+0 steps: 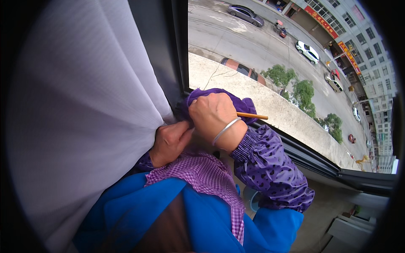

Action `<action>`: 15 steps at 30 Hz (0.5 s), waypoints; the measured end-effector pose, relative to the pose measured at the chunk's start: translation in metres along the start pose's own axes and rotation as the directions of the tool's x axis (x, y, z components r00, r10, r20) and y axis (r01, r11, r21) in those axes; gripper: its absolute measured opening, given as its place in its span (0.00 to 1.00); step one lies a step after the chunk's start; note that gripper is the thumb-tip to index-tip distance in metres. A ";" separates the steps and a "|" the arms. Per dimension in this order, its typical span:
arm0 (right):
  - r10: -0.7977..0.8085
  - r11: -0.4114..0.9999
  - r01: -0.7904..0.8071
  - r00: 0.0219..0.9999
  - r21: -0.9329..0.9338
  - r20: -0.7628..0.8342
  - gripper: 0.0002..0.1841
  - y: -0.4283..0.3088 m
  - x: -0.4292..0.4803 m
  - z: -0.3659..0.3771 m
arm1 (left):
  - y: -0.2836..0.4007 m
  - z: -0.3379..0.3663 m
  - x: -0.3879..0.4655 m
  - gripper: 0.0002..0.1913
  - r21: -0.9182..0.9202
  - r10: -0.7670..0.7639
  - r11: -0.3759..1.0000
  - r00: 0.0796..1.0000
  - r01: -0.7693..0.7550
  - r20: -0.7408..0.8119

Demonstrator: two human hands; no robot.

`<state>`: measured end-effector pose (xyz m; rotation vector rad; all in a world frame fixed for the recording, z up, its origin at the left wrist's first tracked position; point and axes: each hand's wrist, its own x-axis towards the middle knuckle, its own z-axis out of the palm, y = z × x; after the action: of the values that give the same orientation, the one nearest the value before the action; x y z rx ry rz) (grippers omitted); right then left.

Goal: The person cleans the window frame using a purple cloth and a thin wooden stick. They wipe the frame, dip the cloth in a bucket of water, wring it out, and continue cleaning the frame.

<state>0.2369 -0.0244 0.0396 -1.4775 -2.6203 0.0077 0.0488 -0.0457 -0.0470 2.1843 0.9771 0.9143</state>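
Near the lower corner of a dark window frame [174,47], my right hand [215,114] is closed around a thin wooden stick [253,115] and a purple cloth [218,92]. The cloth lies against the frame's corner and bottom rail, and the stick's end points right. My left hand [171,142] is just left of and below it, gripping the gathered edge of a pale sheer curtain [95,110]. Its fingertips are partly hidden near the right hand. A purple checked cloth [202,167] hangs over my front, below both hands.
The window track [310,155] runs to the lower right, with a pale stone ledge [246,85] outside it. Far below lies a street with cars and trees. A light blue bucket [254,200] is partly hidden under my right arm. White furniture [348,231] stands at the lower right.
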 end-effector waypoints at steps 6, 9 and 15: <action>-0.026 0.991 0.024 0.999 0.134 0.019 0.05 0.020 -0.006 0.011 | -0.001 -0.003 0.004 0.03 0.013 0.008 1.000 1.000 -0.008 0.008; -0.035 0.977 0.018 0.996 0.211 0.080 0.05 0.030 -0.013 0.017 | 0.001 -0.004 0.005 0.03 0.029 0.001 1.000 1.000 -0.002 0.022; -0.029 0.958 0.019 0.999 0.287 0.029 0.05 0.038 -0.017 0.029 | 0.001 -0.001 0.006 0.03 0.047 -0.014 0.999 0.999 0.013 0.030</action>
<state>0.2743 -0.0179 0.0065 -1.3551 -2.5283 0.3966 0.0515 -0.0418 -0.0435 2.2215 1.0073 0.8583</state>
